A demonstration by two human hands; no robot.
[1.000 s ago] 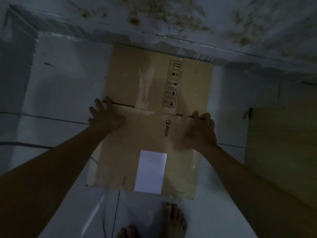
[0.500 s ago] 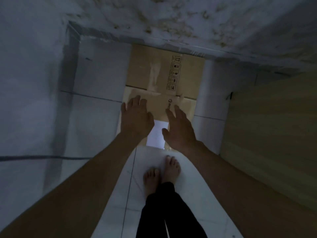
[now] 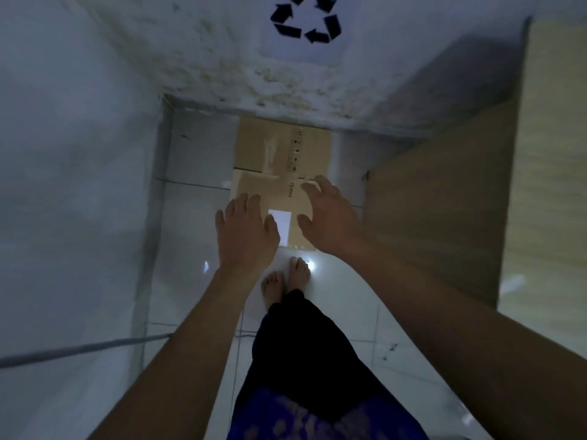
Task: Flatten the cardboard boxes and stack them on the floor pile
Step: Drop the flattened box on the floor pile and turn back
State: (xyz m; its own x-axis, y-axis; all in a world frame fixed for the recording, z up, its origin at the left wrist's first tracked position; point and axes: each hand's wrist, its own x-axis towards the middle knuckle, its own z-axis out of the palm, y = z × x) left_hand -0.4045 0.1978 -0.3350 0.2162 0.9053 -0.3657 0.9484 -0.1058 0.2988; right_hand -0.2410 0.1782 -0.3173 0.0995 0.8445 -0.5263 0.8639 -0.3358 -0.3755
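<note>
A flattened brown cardboard box [image 3: 279, 160] lies on the white tiled floor against the far wall, with handling symbols, a logo and a white label [image 3: 281, 225] on it. My left hand [image 3: 246, 233] hovers above its near left part, fingers spread, holding nothing. Over the near right part my right hand [image 3: 327, 214] is also raised with fingers apart and empty. Both hands are well above the cardboard and hide part of its near edge.
My bare feet [image 3: 286, 281] stand just in front of the cardboard. A wooden panel [image 3: 444, 217] rises on the right. White walls close in on the left and ahead, with a recycling sign [image 3: 305, 20] on the far wall. A grey cable [image 3: 79, 349] runs at lower left.
My hands were pressing on the cardboard a second ago; they have lifted off it and my view has risen and pulled back, so my feet and legs show.
</note>
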